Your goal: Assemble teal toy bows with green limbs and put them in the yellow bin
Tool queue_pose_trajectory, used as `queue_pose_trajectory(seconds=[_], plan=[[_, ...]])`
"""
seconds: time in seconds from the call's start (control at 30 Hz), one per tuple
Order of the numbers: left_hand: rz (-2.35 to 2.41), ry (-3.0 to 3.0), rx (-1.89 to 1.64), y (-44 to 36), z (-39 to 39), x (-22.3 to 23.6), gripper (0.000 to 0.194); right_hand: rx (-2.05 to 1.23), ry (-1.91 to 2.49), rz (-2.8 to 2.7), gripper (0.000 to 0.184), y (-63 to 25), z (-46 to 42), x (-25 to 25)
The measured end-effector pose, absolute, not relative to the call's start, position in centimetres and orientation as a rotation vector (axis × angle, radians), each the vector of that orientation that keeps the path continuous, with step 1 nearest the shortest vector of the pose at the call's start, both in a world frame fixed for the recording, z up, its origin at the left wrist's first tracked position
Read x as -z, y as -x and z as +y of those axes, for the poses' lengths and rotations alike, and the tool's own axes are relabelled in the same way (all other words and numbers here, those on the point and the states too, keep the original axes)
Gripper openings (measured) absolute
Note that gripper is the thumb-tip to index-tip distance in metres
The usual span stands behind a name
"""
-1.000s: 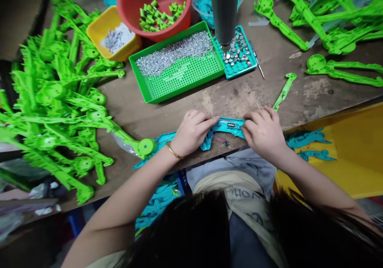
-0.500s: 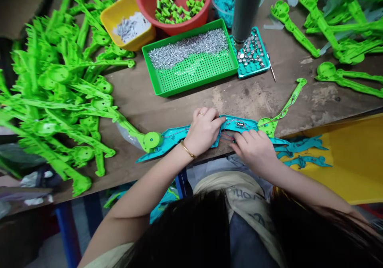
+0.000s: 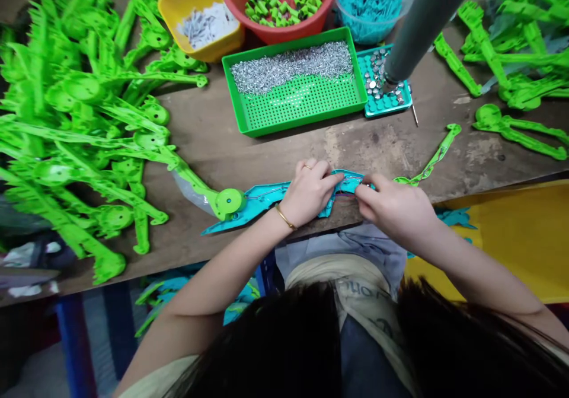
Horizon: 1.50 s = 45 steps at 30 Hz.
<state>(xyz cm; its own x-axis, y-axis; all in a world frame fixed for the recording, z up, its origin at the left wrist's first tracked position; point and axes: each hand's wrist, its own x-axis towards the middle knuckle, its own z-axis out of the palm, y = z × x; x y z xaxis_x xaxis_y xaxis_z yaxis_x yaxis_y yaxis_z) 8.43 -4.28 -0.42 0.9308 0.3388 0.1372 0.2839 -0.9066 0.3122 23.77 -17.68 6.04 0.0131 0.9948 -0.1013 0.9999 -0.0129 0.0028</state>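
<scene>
A long blue plastic shell (image 3: 267, 191) with thin wires inside lies near the table's front edge. My left hand (image 3: 309, 193) is closed over its middle, thumb and forefinger pressed on the shell. To the right, my right hand (image 3: 395, 205) pinches at thin wires (image 3: 345, 194) over the shell; its fingertips hide the exact spot. At the shell's left end sits a green plastic arm (image 3: 229, 203) with a round hub. Another green arm (image 3: 441, 152), with wire along it, sticks out beyond my right hand, which partly covers it.
A heap of green plastic parts (image 3: 84, 89) fills the left side. At the back are a green tray (image 3: 302, 104) of screws, a red bowl (image 3: 275, 33), a yellow tub (image 3: 178, 12) and a blue tray (image 3: 386, 110) of round metal pieces. A grey post (image 3: 427, 24) rises at the back right.
My right hand has moved up onto the shell, now covering the small metal spring-like part and the right green arm's hub. My left hand keeps its hold. The view has shifted slightly.
</scene>
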Motion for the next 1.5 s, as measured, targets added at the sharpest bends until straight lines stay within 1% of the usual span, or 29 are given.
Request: queue_pose_trajectory(seconds=[0.13,0.3,0.47,0.57,0.67,0.77,0.83,0.9,0.93,1.0,1.03,1.17,1.23,1.3,1.33,1.4,1.5], plan=[[0.479,-2.767,-0.254,-8.5,-4.2,0.3,0.032,0.268,-2.089,2.129,0.020,-24.9,-15.1,-6.7],[0.480,-2.722,-0.210,-8.3,-4.3,-0.1,0.033,0.236,-2.063,2.141,0.022,-25.7,-12.9,-6.2],[0.476,-2.695,-0.209,-7.9,-4.6,-0.5,0.036,0.123,-2.032,2.227,0.027,-26.3,-12.3,-5.3],[0.493,-2.744,-0.240,-7.7,-4.9,-0.2,0.038,0.183,-2.062,2.212,0.030,-26.7,-12.1,-4.9],[0.499,-2.816,-0.307,-7.7,-5.2,0.5,0.035,0.478,-2.184,2.249,0.031,-27.1,-11.6,-4.4],[0.474,-2.864,-0.354,-7.7,-5.5,0.8,0.031,1.000,-2.341,2.336,0.024,-27.3,-11.0,-3.9],[0.490,-2.848,-0.374,-7.7,-5.6,0.8,0.029,1.300,-2.442,2.276,0.019,-27.4,-10.6,-3.6],[0.539,-2.779,-0.415,-7.8,-5.6,0.8,0.026,1.454,-2.520,2.211,0.019,-27.5,-10.3,-3.4],[0.565,-2.736,-0.442,-7.8,-5.7,0.8,0.025,1.471,-2.534,2.209,0.025,-27.6,-10.2,-3.3],[0.595,-2.677,-0.483,-7.9,-5.7,0.9,0.024,1.383,-2.472,2.276,0.040,-27.9,-10.1,-3.5],[0.598,-2.669,-0.494,-7.9,-5.7,1.0,0.024,1.285,-2.398,2.325,0.043,-28.0,-10.1,-3.6],[0.566,-2.707,-0.497,-7.8,-5.6,1.2,0.026,0.714,-1.989,2.427,0.027,-27.9,-10.4,-5.0],[0.557,-2.725,-0.478,-7.7,-5.6,1.1,0.025,0.409,-1.810,2.402,0.025,-27.4,-10.6,-5.7],[0.556,-2.750,-0.451,-7.7,-5.6,0.9,0.024,0.217,-1.686,2.373,0.027,-26.8,-10.8,-6.1],[0.551,-2.768,-0.440,-7.8,-5.6,0.8,0.024,0.183,-1.655,2.365,0.028,-26.5,-10.8,-6.2],[0.531,-2.813,-0.425,-7.8,-5.7,0.5,0.023,0.215,-1.661,2.328,0.029,-26.2,-10.8,-6.3],[0.515,-2.879,-0.453,-7.9,-5.9,0.4,0.021,0.499,-1.779,2.286,0.028,-26.4,-10.4,-6.5]])
